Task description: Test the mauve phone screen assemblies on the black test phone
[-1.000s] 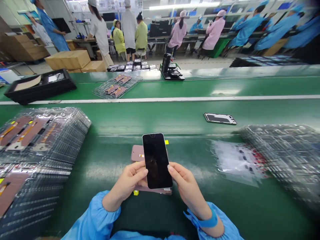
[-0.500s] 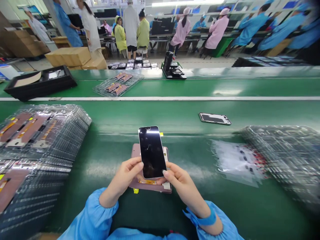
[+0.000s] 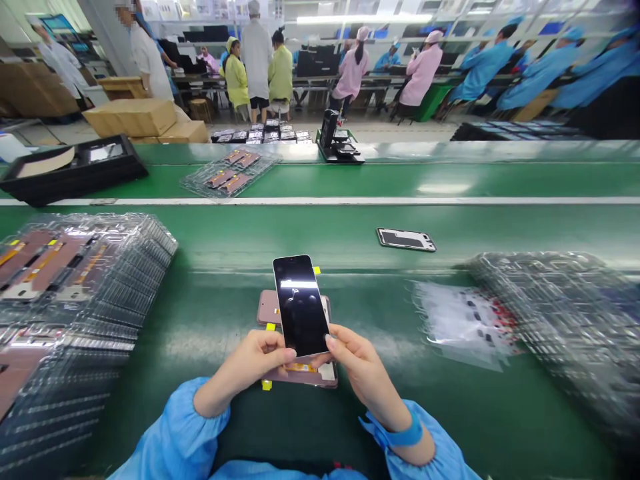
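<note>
A black phone screen panel (image 3: 300,305) is held tilted up above a pink phone frame (image 3: 300,370) that lies on the green belt (image 3: 350,247). My left hand (image 3: 253,367) is closed on the panel's lower left edge and rests on the frame. My right hand (image 3: 357,363) pinches the panel's lower right corner. Small yellow tabs stick out from the frame's edges. Both sleeves are light blue.
Stacks of clear plastic trays with pink parts (image 3: 65,293) stand at left, more clear trays (image 3: 560,320) at right. A plastic bag (image 3: 465,320) lies by them. A single phone frame (image 3: 406,239) rides the belt. Beyond are a black tray (image 3: 70,167), a fixture (image 3: 337,140) and several workers.
The screen panel has been lifted and tilted up off the pink frame. The loose frame on the belt has drifted left.
</note>
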Available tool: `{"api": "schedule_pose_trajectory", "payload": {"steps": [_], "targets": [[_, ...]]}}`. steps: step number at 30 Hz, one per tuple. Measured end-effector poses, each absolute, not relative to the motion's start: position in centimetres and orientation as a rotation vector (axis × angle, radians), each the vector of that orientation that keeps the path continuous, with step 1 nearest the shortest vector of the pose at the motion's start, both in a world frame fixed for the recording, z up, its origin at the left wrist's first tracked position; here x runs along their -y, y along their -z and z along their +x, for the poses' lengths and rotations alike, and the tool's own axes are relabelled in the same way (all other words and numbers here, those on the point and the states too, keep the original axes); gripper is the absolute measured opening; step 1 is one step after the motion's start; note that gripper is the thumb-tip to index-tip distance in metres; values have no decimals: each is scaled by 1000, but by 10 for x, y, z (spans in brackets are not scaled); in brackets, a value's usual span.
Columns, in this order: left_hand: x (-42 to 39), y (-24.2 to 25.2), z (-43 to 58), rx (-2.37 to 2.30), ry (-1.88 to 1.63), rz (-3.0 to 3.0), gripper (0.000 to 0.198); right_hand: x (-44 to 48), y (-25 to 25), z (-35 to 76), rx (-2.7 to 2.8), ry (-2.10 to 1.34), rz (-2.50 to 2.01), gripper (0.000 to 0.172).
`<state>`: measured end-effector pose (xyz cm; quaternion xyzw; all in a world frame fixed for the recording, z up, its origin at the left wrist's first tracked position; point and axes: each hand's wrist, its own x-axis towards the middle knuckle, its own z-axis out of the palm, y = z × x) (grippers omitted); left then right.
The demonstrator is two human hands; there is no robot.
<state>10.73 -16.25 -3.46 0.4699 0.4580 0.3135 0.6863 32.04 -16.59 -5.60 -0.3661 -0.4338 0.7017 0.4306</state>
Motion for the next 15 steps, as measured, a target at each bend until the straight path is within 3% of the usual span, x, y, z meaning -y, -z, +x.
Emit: {"api": "schedule_pose_trajectory", "payload": {"steps": [3,6,10,15], "targets": [[143,22,96,-886,-845,902,47,165,56,319,1119,-1845,-849,38],[111,15,79,-974,-864,782,36,165,61,314,1236,-1887,-883,47],[57,17,60,-1122,-923,793,21,166,76,310,1340,-1584,-1074,61],[-7,28,48,-1449,-1151,841,23,166,102,315,1468,-1384,-1170,59]]}}
